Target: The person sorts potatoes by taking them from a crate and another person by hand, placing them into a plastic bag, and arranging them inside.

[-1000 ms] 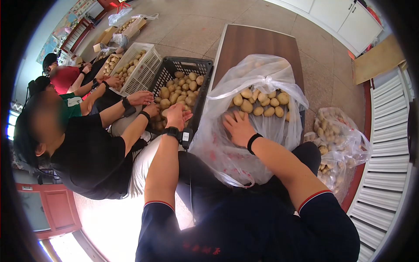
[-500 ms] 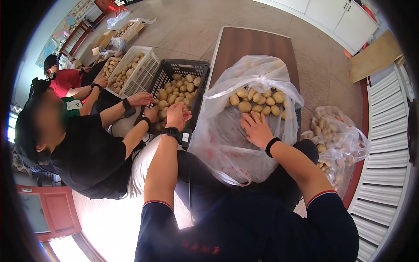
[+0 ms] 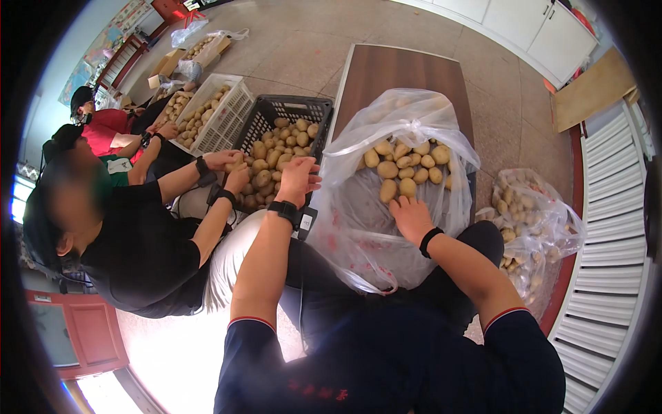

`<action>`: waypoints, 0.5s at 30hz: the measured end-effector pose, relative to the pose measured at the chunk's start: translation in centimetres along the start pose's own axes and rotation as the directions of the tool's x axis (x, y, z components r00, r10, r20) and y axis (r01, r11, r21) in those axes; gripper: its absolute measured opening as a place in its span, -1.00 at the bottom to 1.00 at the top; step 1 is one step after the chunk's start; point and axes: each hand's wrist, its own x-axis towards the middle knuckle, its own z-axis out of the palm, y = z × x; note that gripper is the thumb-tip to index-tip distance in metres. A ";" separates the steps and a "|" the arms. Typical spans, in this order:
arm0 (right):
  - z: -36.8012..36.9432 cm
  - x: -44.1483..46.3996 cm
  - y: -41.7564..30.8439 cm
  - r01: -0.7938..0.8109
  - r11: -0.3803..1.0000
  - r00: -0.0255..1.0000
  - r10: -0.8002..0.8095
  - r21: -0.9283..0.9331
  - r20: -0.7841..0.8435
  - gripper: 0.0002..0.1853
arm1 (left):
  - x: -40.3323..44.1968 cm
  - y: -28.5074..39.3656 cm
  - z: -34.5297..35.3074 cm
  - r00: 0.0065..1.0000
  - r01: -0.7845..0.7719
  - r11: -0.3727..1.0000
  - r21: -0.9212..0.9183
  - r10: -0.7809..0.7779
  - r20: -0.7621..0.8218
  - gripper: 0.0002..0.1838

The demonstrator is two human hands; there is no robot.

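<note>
A large clear plastic bag (image 3: 358, 238) lies spread in front of me, its mouth gaping, with several potatoes (image 3: 405, 159) toward its far side. My right hand (image 3: 415, 219) is inside the mouth, palm down, fingers bent and slightly apart. Its fingertips touch or nearly touch the near edge of a potato (image 3: 407, 188); another potato (image 3: 388, 190) lies just left of them. Left of the bag, my left hand (image 3: 299, 181) is raised beside a black crate (image 3: 293, 105), fingers loosely curled and apart. No object shows in it.
A person in black (image 3: 148, 234) sits at my left, both hands over the potato-filled black crate, holding a potato. Beyond stand a white crate (image 3: 231, 114) of potatoes and other people. A brown board (image 3: 407, 69) lies under the bag; another potato bag (image 3: 527, 221) rests at right.
My right hand has drawn back toward me, and two potatoes now show beyond its fingertips. My left hand has shifted right. The neighbour's hands have come together around a potato.
</note>
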 end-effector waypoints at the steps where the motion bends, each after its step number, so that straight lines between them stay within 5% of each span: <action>1: -0.1 -0.1 0.0 -0.028 0.996 0.999 0.026 0.081 0.028 -0.73 | -0.1 0.0 0.3 1.000 0.007 0.999 0.040 -0.008 0.023 -0.67; 6: 1.3 0.7 -0.1 -0.240 0.871 0.971 0.207 0.429 0.123 -0.67 | -0.6 -0.3 1.1 0.985 0.032 0.989 0.142 -0.056 0.164 -0.69; 9: 3.0 1.8 0.0 -0.344 0.667 0.928 0.349 0.661 0.131 -0.65 | -0.7 -0.3 1.8 0.972 0.041 0.971 0.234 -0.093 0.218 -0.70; 12: 1.4 3.4 -0.7 -0.517 0.046 0.821 0.311 0.855 0.479 -0.56 | -0.7 -0.6 2.3 0.954 0.043 0.962 0.270 -0.120 0.276 -0.65; 15: -2.3 4.3 -2.5 -0.531 -0.071 0.816 0.228 0.844 0.532 -0.57 | -1.4 -0.1 3.0 0.942 0.040 0.932 0.361 -0.156 0.297 -0.59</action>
